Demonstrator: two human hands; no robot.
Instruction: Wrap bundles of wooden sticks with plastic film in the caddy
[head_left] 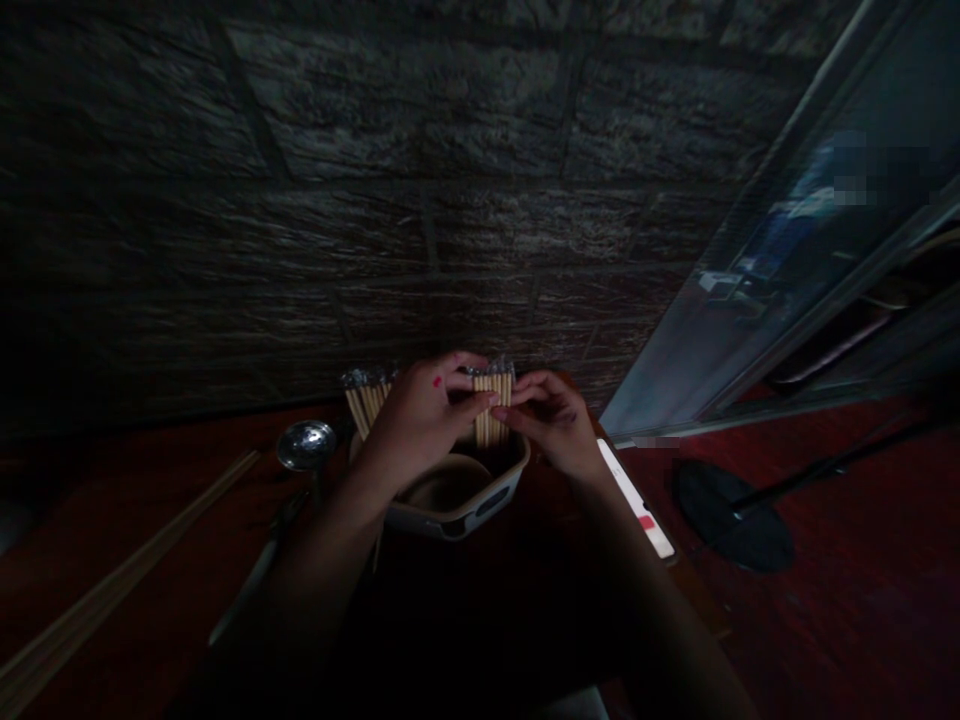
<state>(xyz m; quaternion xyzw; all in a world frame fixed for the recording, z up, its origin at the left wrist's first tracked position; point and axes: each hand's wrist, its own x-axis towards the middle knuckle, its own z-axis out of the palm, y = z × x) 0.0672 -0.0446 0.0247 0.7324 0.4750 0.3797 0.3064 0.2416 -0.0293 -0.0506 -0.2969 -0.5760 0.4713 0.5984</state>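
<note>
Wrapped chopsticks (pixel 491 425) stand upright as a bundle at the far right side of a light-coloured container (pixel 480 507). My left hand (pixel 429 408) grips the bundle from the left, its thumb across the front. From the right, my right hand (pixel 553 418) pinches the same bundle, thumb and fingers at its edge. Clear wrapping shows at the chopsticks' upper ends. More wrapped chopsticks (pixel 362 403) lean on the container's left side, partly hidden behind my left hand. The picture is dark, and the lower ends of the bundle are hard to make out.
A metal ladle (pixel 306 445) and long thin sticks (pixel 127 575) lie to the left. A phone with a lit screen (pixel 636 498) rests by the table's right edge. Behind rises a stone-patterned wall (pixel 390 220). A round black stand base (pixel 731 515) is on the red floor.
</note>
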